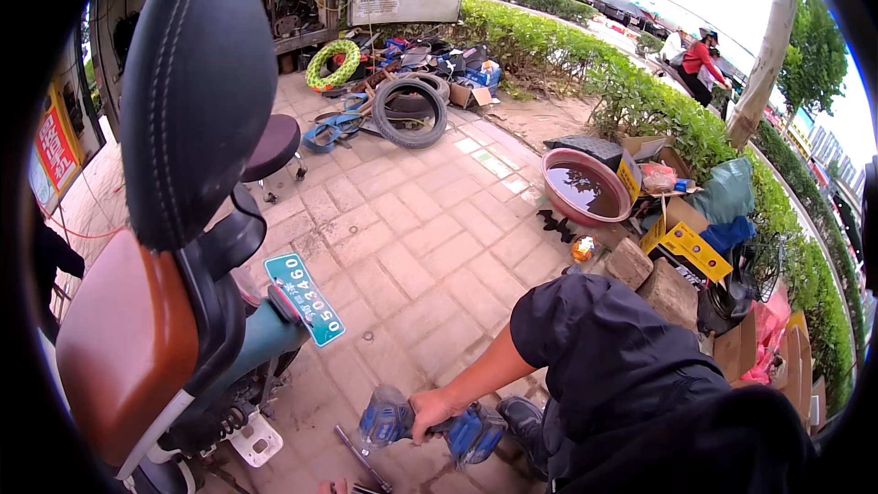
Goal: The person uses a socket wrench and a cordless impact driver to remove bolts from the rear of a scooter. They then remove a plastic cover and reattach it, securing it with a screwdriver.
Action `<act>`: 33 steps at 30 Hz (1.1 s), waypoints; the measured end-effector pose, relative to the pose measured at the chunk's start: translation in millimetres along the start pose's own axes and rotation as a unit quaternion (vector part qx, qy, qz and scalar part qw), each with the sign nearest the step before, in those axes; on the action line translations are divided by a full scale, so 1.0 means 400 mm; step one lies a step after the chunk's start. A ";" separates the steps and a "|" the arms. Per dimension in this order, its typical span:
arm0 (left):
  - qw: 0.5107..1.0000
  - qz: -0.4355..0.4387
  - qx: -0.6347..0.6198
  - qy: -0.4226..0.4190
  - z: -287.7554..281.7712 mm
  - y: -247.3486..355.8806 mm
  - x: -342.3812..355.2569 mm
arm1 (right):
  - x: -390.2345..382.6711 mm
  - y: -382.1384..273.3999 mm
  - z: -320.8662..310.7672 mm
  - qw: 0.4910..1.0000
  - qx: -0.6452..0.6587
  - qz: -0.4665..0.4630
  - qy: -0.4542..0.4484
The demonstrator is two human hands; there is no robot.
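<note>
My right hand [430,413] grips a blue cordless power tool [389,421] low over the paving, its forearm reaching in from a dark short sleeve on the right. Only a sliver of my left hand [332,487] shows at the bottom edge, beside a thin metal bar tool [361,457] lying on the ground. To the left stands an electric scooter with a brown seat [123,348], a black backrest [197,91], a teal rear fender [261,338] and a green number plate [305,299]. A dark shoe [523,416] rests just right of the power tool.
A pink basin of dark water [553,206] sits at right, with stone blocks [631,261], a yellow crate [695,252] and cardboard boxes near it. Tyres [412,110], a green ring [334,64] and a round stool [274,146] lie farther back. A hedge [640,101] borders the pavement, with people [700,59] beyond.
</note>
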State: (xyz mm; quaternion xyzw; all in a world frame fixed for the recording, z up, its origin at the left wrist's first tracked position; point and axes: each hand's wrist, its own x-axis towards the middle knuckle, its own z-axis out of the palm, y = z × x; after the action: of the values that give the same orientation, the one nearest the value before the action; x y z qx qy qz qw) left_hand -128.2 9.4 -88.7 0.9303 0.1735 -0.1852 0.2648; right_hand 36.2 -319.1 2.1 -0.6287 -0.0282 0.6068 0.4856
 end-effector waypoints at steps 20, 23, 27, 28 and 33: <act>0.813 0.521 0.258 -0.040 0.211 0.187 0.167 | -0.284 -0.205 -0.075 0.940 -0.139 -0.284 0.128; 0.831 0.501 0.237 -0.054 0.239 0.157 0.138 | -0.227 -0.197 -0.056 0.969 -0.020 -0.241 0.043; 0.854 0.457 0.234 -0.083 0.203 0.089 0.077 | -0.211 -0.221 -0.024 0.961 -0.145 -0.232 -0.024; 0.845 0.476 0.232 -0.078 0.193 0.103 0.101 | -0.221 -0.219 -0.036 0.956 -0.160 -0.246 -0.007; 0.812 0.484 0.308 -0.107 0.147 0.130 0.109 | -0.171 -0.137 -0.075 0.954 -0.170 -0.244 0.030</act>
State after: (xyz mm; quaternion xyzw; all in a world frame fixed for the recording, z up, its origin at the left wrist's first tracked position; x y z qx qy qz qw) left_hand -83.2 -55.2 -132.0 0.9011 -0.3948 -0.1756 0.0370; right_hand 72.2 -350.2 81.7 -0.6934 -0.2690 0.4368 0.5060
